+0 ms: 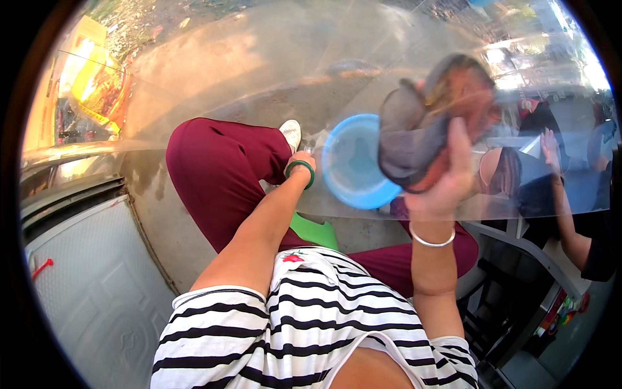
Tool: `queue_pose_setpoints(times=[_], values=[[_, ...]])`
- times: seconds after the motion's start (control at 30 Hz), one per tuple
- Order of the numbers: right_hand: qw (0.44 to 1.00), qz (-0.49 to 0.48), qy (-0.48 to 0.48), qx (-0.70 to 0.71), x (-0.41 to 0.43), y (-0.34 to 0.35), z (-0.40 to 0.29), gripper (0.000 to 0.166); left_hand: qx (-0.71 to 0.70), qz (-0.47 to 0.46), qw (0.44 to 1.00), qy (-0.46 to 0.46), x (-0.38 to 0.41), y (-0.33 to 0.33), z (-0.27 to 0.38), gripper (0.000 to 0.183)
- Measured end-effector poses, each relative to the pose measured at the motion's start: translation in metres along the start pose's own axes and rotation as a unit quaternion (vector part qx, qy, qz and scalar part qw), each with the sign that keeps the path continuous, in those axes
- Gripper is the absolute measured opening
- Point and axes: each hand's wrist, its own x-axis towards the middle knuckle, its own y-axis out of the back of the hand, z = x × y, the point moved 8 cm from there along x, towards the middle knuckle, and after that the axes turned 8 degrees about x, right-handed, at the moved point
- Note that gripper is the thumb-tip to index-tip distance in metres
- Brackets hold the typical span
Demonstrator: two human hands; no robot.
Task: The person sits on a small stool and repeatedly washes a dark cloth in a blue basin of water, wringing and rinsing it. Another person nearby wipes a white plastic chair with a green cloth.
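Note:
My right hand (440, 187) is raised, its fingers around a dark shoe or sandal (413, 136) with a reddish-brown inside or sole; motion blur hides its details. Just behind and to the left of the shoe, a round light-blue plastic basin (354, 170) stands on the concrete floor, partly covered from sight by the shoe. A green bangle circles the wrist of my left hand (300, 163), which is lowered by my white shoe (290, 133). The fingers of that hand are mostly hidden, and whatever they may hold is unclear.
A green plastic stool (316, 232) shows beneath me. Clear sheeting (291, 92) hazes the upper view. A grey panel door (97, 291) stands at left, cartons and yellow packaging (92, 82) beyond. At right, another person's arm (563, 209) is near a metal frame (529, 248).

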Motion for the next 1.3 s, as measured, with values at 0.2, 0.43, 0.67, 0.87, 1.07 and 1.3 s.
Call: queue_pose_setpoints(times=[0.2,0.43,0.67,0.87,1.07,1.3], values=[[0.964,0.084,-0.191,-0.167,-0.072,0.136,0.210,0.026,-0.129,0.008,0.990,0.055,-0.023,0.033,-0.011,0.038],[0.894,0.131,-0.375,-0.207,-0.129,0.245,0.288,0.023,-0.102,0.061,0.993,0.025,-0.040,0.033,0.005,0.043],[0.973,0.067,-0.219,-0.021,-0.015,0.114,0.129,0.035,-0.112,0.040,0.993,0.026,-0.024,0.022,-0.001,0.040],[0.962,-0.036,0.197,-0.183,-0.010,-0.043,-0.094,0.044,-0.132,0.061,0.988,0.041,-0.031,0.045,-0.002,0.040],[0.875,-0.056,0.414,-0.245,-0.032,-0.076,-0.142,0.036,-0.142,0.058,0.987,0.046,-0.028,0.044,-0.006,0.041],[0.972,0.088,0.214,-0.034,-0.015,0.003,-0.119,0.039,-0.253,0.094,0.956,0.115,-0.030,0.065,-0.017,0.038]])
